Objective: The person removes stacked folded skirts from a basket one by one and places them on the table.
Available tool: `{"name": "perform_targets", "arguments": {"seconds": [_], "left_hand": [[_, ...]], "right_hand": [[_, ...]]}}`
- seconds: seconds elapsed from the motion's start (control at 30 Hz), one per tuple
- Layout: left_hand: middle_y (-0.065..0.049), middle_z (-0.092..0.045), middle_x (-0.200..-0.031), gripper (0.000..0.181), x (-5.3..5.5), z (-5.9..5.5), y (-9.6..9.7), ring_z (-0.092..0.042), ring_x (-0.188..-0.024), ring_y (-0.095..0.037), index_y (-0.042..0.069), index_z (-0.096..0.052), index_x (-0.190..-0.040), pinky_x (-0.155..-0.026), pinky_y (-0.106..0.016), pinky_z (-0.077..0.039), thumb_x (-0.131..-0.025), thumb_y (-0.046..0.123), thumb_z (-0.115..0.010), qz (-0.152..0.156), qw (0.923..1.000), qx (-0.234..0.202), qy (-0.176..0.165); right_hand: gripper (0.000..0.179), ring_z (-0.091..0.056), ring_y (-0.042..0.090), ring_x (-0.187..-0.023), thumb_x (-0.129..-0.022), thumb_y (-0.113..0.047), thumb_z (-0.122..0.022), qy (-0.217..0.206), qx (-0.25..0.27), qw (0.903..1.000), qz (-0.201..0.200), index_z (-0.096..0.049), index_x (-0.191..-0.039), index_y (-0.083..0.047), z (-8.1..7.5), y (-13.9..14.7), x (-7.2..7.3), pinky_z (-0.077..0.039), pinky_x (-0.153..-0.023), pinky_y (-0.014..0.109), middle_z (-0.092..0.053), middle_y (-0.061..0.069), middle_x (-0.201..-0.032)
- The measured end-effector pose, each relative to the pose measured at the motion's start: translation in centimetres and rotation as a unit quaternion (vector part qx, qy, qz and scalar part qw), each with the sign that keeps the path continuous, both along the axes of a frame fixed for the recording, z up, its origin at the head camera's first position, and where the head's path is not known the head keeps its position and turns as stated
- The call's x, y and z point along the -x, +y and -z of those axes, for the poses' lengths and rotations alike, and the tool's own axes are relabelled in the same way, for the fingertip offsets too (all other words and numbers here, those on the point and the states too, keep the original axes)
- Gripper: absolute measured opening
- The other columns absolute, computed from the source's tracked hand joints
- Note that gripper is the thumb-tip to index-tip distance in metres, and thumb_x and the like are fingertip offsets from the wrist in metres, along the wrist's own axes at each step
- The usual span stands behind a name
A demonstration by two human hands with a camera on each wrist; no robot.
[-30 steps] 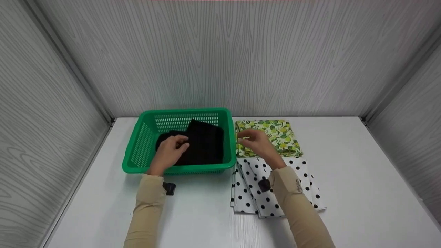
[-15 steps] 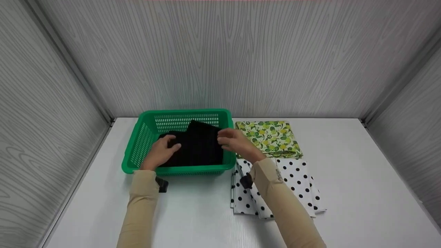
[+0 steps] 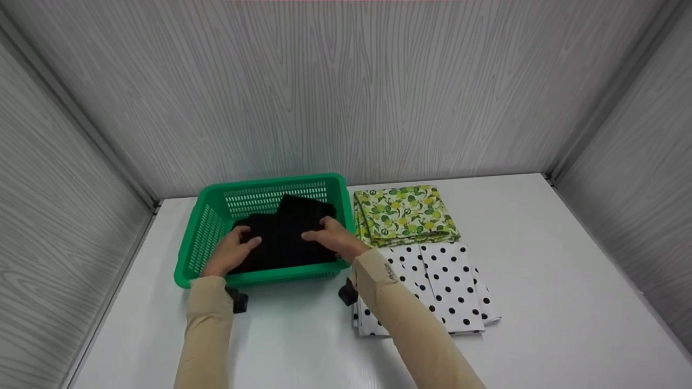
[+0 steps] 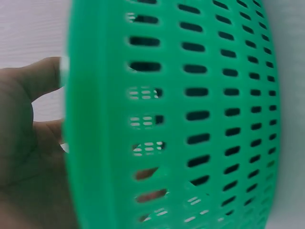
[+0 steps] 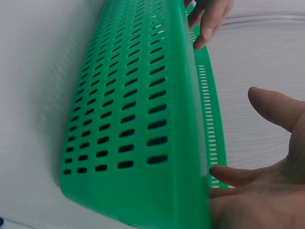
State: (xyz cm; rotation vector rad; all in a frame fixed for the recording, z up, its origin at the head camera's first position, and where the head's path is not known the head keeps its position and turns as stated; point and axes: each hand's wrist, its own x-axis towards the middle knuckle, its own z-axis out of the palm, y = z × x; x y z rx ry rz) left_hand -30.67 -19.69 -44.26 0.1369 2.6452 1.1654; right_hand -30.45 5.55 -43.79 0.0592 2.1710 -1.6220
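Observation:
A green plastic basket (image 3: 281, 274) holds folded black cloth (image 3: 286, 243). My left hand (image 3: 232, 251) reaches over the front left of the basket onto the left end of the cloth, thumb and fingers apart. My right hand (image 3: 336, 237) is over the cloth's right end, inside the right rim. In the right wrist view that hand (image 5: 271, 162) has its thumb spread well away from its fingers, beyond the basket wall (image 5: 128, 114). The left wrist view shows the left hand (image 4: 33, 157) partly hidden by the basket wall (image 4: 109, 119). Contact with the cloth cannot be made out.
Right of the basket lies a folded cloth with a lemon print (image 3: 403, 213). Nearer the front are folded white cloths with black dots (image 3: 448, 286), partly under my right forearm. Wood-grain panels (image 3: 324, 97) enclose the white table (image 3: 540, 281) at the back and sides.
My right hand has moved left, from beside the lemon-print cloth into the basket over the black cloth. My left hand has shifted left and lower. The head view has shifted slightly.

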Motion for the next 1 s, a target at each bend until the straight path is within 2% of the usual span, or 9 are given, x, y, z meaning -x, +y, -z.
{"name": "perform_targets", "arguments": {"seconds": [0.27, 0.57, 0.8, 1.0], "left_hand": [[-0.040, -0.022, -0.155, 0.066, -0.1, 1.3, -1.3, -0.025, -0.143, -0.053, -0.017, -0.022, -0.151, -0.114, -0.059, -0.028, -0.106, 0.024, -0.049, -0.016, 0.9995, -0.004, -0.029], [-0.040, -0.019, -0.157, 0.073, 1.3, 1.8, -1.0, -0.022, -0.144, -0.052, -0.015, -0.015, -0.154, -0.115, -0.058, -0.025, -0.105, 0.027, -0.049, -0.023, 0.9980, 0.020, -0.056], [-0.039, -0.006, -0.160, 0.081, 2.2, 2.2, -1.1, -0.003, -0.148, -0.052, -0.013, -0.006, -0.156, -0.118, -0.062, -0.014, -0.103, 0.030, -0.049, -0.042, 0.9940, 0.029, -0.096], [-0.041, 0.005, -0.159, 0.089, 2.7, 2.4, -1.1, 0.010, -0.147, -0.054, -0.014, 0.005, -0.155, -0.117, -0.065, -0.008, -0.102, 0.033, -0.050, -0.034, 0.9908, 0.037, -0.125]], "right_hand": [[0.088, -0.019, 0.034, -0.151, -0.098, -0.031, -0.064, -0.012, -0.004, 0.9998, 0.012, -0.011, -0.162, -0.001, 1.4, -1.2, 0.3, -0.023, -0.119, 0.049, -0.015, 0.018, -0.167], [0.085, -0.022, 0.034, -0.151, -0.098, -0.028, -0.065, 0.005, -0.005, 0.9996, 0.026, -0.015, -0.162, -0.002, 2.0, -1.9, 1.0, -0.024, -0.119, 0.048, -0.019, 0.018, -0.166], [0.086, -0.022, 0.033, -0.151, -0.097, -0.028, -0.066, -0.011, -0.019, 0.9989, 0.041, -0.014, -0.162, -0.004, 2.6, -2.3, 1.8, -0.024, -0.119, 0.048, -0.018, 0.017, -0.166], [0.090, -0.018, 0.033, -0.152, -0.097, -0.026, -0.066, -0.025, -0.030, 0.9983, 0.044, -0.009, -0.163, -0.003, 2.7, -2.5, 2.1, -0.021, -0.120, 0.047, -0.014, 0.018, -0.167]]}}
